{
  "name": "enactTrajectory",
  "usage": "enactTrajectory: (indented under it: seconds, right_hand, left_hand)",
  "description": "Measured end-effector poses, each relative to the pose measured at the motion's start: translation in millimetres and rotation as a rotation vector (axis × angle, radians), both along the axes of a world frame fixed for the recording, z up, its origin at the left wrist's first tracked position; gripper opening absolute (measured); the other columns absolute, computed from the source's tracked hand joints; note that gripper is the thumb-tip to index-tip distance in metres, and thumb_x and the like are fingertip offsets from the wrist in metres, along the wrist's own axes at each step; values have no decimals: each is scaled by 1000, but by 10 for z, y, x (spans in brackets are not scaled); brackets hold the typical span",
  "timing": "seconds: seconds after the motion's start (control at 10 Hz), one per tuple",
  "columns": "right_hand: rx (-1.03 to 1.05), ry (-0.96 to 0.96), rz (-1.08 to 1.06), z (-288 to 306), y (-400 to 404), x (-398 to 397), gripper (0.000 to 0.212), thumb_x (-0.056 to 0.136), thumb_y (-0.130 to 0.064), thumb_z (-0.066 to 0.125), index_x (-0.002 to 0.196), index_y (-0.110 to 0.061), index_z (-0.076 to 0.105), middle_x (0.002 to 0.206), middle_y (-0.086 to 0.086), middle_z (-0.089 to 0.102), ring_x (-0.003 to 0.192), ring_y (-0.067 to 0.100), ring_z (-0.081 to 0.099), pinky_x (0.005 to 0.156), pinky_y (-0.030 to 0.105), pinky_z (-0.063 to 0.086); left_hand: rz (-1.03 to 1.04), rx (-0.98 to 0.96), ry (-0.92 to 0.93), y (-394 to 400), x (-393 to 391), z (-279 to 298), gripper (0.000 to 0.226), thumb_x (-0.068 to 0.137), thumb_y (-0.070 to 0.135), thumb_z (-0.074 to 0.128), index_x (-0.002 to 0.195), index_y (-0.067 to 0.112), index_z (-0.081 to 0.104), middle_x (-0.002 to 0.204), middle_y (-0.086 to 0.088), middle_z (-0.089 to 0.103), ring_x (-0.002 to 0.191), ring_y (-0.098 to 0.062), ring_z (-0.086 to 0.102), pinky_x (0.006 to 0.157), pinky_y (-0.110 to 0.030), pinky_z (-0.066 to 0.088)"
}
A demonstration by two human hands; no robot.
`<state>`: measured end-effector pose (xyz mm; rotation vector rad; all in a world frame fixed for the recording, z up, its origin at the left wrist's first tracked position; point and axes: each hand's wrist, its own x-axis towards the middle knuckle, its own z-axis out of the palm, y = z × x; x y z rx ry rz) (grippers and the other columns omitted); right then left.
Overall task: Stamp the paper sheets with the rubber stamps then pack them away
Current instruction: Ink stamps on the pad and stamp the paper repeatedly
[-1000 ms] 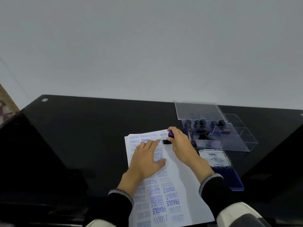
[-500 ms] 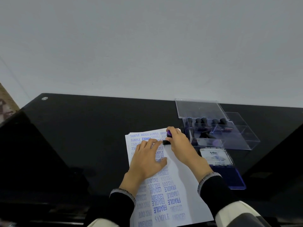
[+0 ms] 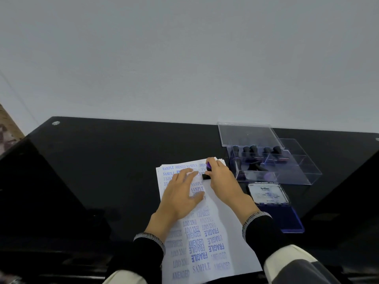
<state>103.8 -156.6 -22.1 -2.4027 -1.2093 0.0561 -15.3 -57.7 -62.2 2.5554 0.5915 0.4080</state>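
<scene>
A stack of white paper sheets (image 3: 223, 220), covered in blue stamped words, lies on the black table (image 3: 114, 160). My left hand (image 3: 181, 194) rests flat on the upper part of the top sheet. My right hand (image 3: 222, 180) grips a rubber stamp (image 3: 207, 173) with a purple handle and black base, which is pressed onto the paper near its top right corner. Several dark-handled stamps (image 3: 254, 150) stand in a clear plastic box (image 3: 287, 173) to the right.
An open blue ink pad (image 3: 287, 218) with its labelled lid (image 3: 267, 193) sits right of the paper, in front of the box. The box's clear lid (image 3: 246, 134) leans at the back. A grey wall rises behind the table.
Both hands stay almost in place on the paper. The stamp remains pressed near the sheet's top right corner; the view has shifted only slightly.
</scene>
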Motion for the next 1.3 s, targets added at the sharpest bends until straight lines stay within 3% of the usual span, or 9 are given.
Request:
enactTrajectory:
  seconds: [0.2,0.3,0.4,0.6,0.8,1.0,1.2,1.3]
  right_hand:
    - [-11,-19,-11,-38,-25,-27,38,91,0,52,125,-15,42,116,5,55,96,20,58,77,23,49]
    - [-16,1,-14,-13,-14,-23,38,91,1,52,125,-14,43,116,5,54,99,21,58,78,23,49]
    - [-19,13,-9,9,10,1,39,89,4,52,123,-14,44,115,5,55,98,21,59,74,22,48]
    - [-2,14,-5,-14,20,1,39,89,4,51,123,-15,45,115,5,55,99,23,60,75,21,49]
    - [32,-14,-16,-55,-29,-51,42,92,-2,50,131,-15,41,120,4,52,96,17,56,74,15,40]
    - [15,26,-1,-22,40,26,44,89,3,52,128,-16,44,120,5,54,99,21,59,77,22,49]
    - [35,17,-5,-45,15,13,46,91,2,48,132,-16,41,121,5,53,99,20,57,75,18,44]
    - [47,22,2,-58,-11,0,46,93,0,47,136,-16,39,124,5,52,105,20,57,83,22,48]
  left_hand:
    - [307,76,-95,234,-331,-73,52,93,43,53,139,20,47,147,4,41,138,-14,32,119,-37,14]
    - [487,39,-41,336,-421,-71,57,92,46,53,139,15,45,149,0,38,144,-19,24,120,-43,8]
    - [528,17,-5,334,-446,-85,66,91,52,51,143,13,41,153,-1,34,147,-19,17,120,-43,6]
    - [509,49,13,296,-436,-84,66,90,56,48,143,17,41,153,-1,33,147,-20,16,120,-45,6]
    - [502,42,40,280,-436,-58,66,90,58,46,143,20,39,155,1,30,147,-20,14,120,-46,4]
    - [505,51,46,261,-436,-43,66,91,57,44,145,20,38,155,1,29,147,-20,13,120,-46,4]
    - [509,56,51,277,-428,-47,66,90,58,45,143,20,39,154,1,32,147,-20,16,119,-47,7]
    - [508,55,48,281,-421,-49,66,90,59,45,143,21,39,153,1,32,146,-21,17,119,-47,7]
